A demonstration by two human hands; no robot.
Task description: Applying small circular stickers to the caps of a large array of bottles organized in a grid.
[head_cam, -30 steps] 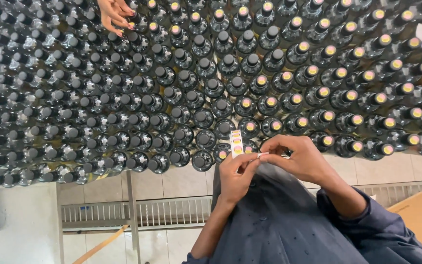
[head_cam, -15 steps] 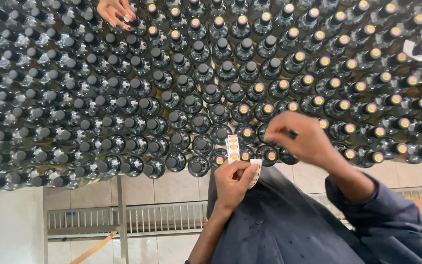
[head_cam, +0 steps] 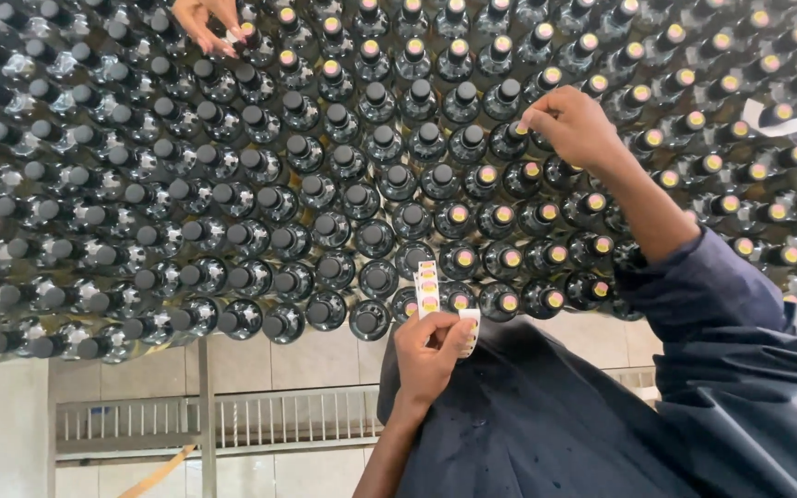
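Your right hand [head_cam: 572,124] has travelled away from the sticker strip since the earlier frame, out over the packed field of dark glass bottles with black caps [head_cam: 325,194], and its fingertips are now pinched together on the cap of one bottle [head_cam: 514,136] in the far middle of the block. Whether a sticker sits between them, you cannot tell. Your left hand [head_cam: 431,349] stays at the near edge, its grip closed on a narrow white strip of round yellow-and-pink stickers [head_cam: 427,287] that stands upright just beside the nearest bottles. Caps to the right already carry stickers; those to the left are bare black. Another person's hand [head_cam: 203,18] touches bottles at the far left.
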